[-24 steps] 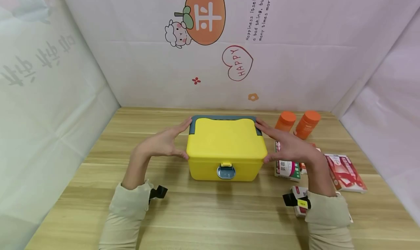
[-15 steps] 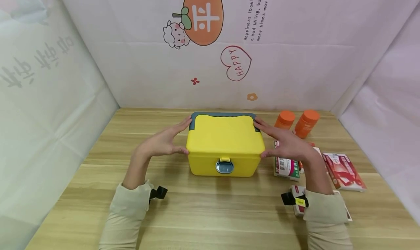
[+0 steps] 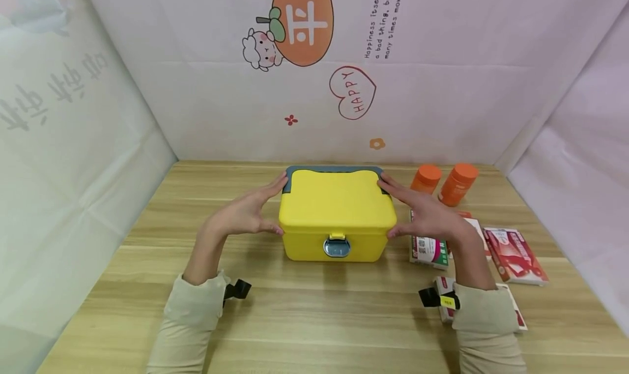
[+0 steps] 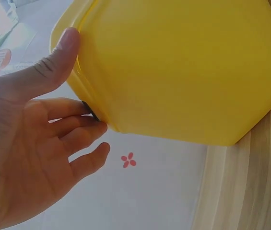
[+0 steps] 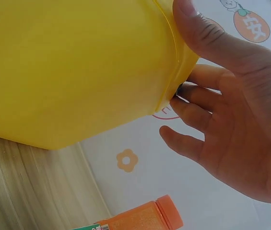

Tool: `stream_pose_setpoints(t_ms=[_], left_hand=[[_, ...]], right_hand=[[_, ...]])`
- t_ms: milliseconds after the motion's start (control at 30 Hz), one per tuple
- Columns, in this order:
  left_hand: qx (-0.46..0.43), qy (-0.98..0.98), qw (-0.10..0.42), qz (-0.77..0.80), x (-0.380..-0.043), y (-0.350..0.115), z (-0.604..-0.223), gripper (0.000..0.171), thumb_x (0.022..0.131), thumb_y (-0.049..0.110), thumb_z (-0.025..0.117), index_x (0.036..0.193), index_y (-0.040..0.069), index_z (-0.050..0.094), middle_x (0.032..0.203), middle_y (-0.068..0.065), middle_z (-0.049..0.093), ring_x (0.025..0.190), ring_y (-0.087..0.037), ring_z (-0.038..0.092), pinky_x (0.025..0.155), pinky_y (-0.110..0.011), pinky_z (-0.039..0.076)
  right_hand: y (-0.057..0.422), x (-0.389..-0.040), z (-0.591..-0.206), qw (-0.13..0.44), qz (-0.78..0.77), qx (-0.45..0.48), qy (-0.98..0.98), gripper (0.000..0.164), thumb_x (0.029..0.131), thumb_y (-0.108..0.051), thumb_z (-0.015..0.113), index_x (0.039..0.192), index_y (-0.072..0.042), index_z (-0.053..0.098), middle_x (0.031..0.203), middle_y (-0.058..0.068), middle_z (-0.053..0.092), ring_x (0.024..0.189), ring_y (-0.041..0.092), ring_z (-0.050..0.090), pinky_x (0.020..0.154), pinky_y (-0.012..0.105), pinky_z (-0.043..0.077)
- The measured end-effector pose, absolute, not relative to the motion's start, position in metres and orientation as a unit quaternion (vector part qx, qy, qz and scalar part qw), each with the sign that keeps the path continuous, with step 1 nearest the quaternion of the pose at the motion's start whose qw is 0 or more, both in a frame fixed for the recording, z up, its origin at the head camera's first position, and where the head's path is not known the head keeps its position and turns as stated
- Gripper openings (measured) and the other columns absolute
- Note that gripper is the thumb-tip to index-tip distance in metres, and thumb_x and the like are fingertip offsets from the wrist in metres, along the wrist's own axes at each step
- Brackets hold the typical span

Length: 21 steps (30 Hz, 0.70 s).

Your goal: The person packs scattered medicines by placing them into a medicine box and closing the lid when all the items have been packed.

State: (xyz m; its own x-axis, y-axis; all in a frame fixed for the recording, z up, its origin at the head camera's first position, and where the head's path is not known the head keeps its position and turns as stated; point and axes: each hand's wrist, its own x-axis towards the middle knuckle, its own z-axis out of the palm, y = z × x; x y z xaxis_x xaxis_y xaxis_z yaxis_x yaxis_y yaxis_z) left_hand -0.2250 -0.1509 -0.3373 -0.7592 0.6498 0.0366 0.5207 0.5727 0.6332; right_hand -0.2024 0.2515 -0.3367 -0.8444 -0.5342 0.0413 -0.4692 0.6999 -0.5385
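A yellow lidded storage box with a grey-blue handle folded along its rear top edge stands on the wooden table. On its front hangs a clear latch, and the lid is down. My left hand grips the box's left end, thumb at the front corner and fingers at the rear corner. At the other end my right hand holds it the same way. In the left wrist view, the thumb presses near the lid seam. The right wrist view shows the right thumb likewise near the seam.
Right of the box stand two orange bottles. Several medicine cartons lie nearer, among them a white and green one, a red one and one partly behind my right wrist. Printed white cloth walls the table's back and sides.
The yellow box has shifted a little away, toward the back cloth, with both hands still on its ends. The bottles and cartons have stayed put.
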Motion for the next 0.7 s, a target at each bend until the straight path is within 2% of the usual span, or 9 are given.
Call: stream_pose_setpoints(t_ms=[167, 467, 700], left_hand=[[0.329, 0.883, 0.094, 0.321, -0.2262, -0.1495, -0.3386, 0.112, 0.075, 0.020, 0.088, 0.160, 0.007, 0.016, 0.168, -0.010, 0.011, 0.154, -0.030, 0.020, 0.123, -0.049, 0.026], [0.338, 0.876, 0.081, 0.334, -0.2277, -0.1505, -0.3381, 0.113, 0.074, 0.017, 0.088, 0.160, 0.006, 0.016, 0.167, -0.012, 0.013, 0.151, -0.032, 0.026, 0.120, -0.050, 0.031], [0.338, 0.865, 0.086, 0.362, -0.2284, -0.1507, -0.3390, 0.111, 0.075, 0.015, 0.086, 0.160, 0.007, 0.016, 0.167, -0.013, 0.014, 0.148, -0.035, 0.032, 0.118, -0.051, 0.033]], right_hand=[[0.2524, -0.2040, -0.3383, 0.057, -0.283, -0.265, 0.920, 0.109, 0.073, -0.046, 0.085, 0.160, -0.028, 0.022, 0.168, 0.002, 0.015, 0.147, 0.042, 0.033, 0.111, 0.062, 0.038], [0.2516, -0.2073, -0.3404, 0.061, -0.339, -0.274, 0.898, 0.103, 0.074, -0.038, 0.085, 0.159, -0.023, 0.029, 0.167, 0.003, 0.019, 0.141, 0.037, 0.046, 0.109, 0.053, 0.044], [0.2532, -0.2069, -0.3401, 0.068, -0.371, -0.268, 0.886, 0.096, 0.077, -0.033, 0.084, 0.157, -0.020, 0.033, 0.166, 0.001, 0.024, 0.145, 0.035, 0.040, 0.111, 0.053, 0.041]])
